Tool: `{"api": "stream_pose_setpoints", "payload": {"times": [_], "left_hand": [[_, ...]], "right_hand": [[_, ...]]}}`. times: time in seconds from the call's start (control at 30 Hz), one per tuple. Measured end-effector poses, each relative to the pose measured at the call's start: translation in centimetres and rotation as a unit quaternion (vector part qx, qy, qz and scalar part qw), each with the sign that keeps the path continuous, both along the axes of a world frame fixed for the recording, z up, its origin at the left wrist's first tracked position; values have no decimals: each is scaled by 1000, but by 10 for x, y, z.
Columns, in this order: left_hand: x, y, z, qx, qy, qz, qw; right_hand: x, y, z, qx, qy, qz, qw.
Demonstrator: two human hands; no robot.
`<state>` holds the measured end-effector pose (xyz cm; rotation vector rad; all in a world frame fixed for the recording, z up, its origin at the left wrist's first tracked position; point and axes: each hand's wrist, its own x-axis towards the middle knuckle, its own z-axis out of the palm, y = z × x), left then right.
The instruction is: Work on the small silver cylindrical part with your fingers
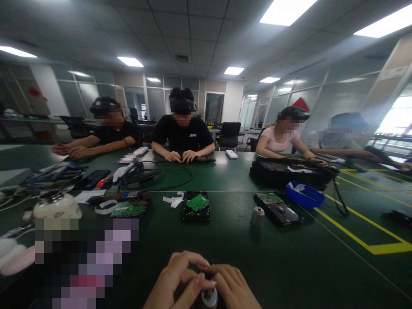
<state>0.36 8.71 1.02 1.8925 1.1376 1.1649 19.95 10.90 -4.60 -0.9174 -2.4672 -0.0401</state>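
Both my hands sit at the bottom edge of the view, over the dark green table (225, 240). My left hand (178, 279) and my right hand (233, 285) are curled with fingertips meeting. Together they grip a small silver cylindrical part (209, 298), only partly seen between the fingers. Farther out on the table lie a black hard drive with a green circuit board (197, 206) on it and a second opened drive (278, 208). A small silver cylinder (257, 215) stands upright beside that second drive.
Several other people sit on the far side of the table, their hands on their own devices. A blue bin (304, 195), a black case (289, 171), cables (151, 174), tools and a white round object (57, 207) lie about. Yellow tape lines (370, 242) mark the right side.
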Motion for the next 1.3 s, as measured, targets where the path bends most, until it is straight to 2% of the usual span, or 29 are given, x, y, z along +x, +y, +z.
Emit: {"api": "stream_pose_setpoints", "payload": {"times": [0.13,0.27,0.47,0.53,0.6,0.63,0.7,0.87,1.0,1.13,1.2,1.3], "left_hand": [[-4,2,-1,4,-9,41,999],[-3,1,-1,54,35,31,997],[0,-2,-3,48,76,24,996],[-3,3,-6,64,83,53,993],[-9,13,-11,72,102,118,985],[-13,18,-15,66,114,161,978],[-19,28,-23,38,146,207,967],[-24,39,-40,-24,197,218,956],[-22,39,-39,-30,182,210,960],[-17,35,-26,-28,140,172,975],[-13,28,-16,-14,111,135,985],[-7,15,-3,5,95,37,995]], "right_hand": [[0,-1,2,-8,17,2,1000],[0,-1,1,-1,19,6,1000],[1,1,2,-8,16,9,1000],[1,1,2,-8,14,7,1000],[2,1,2,-9,12,7,1000],[2,1,2,-10,10,8,1000],[2,2,0,-8,12,8,1000],[1,3,-4,2,16,10,1000],[1,2,-2,-1,23,9,1000],[0,2,-1,3,37,9,999],[0,2,-1,1,37,9,999],[0,1,1,-9,27,12,1000]]}}
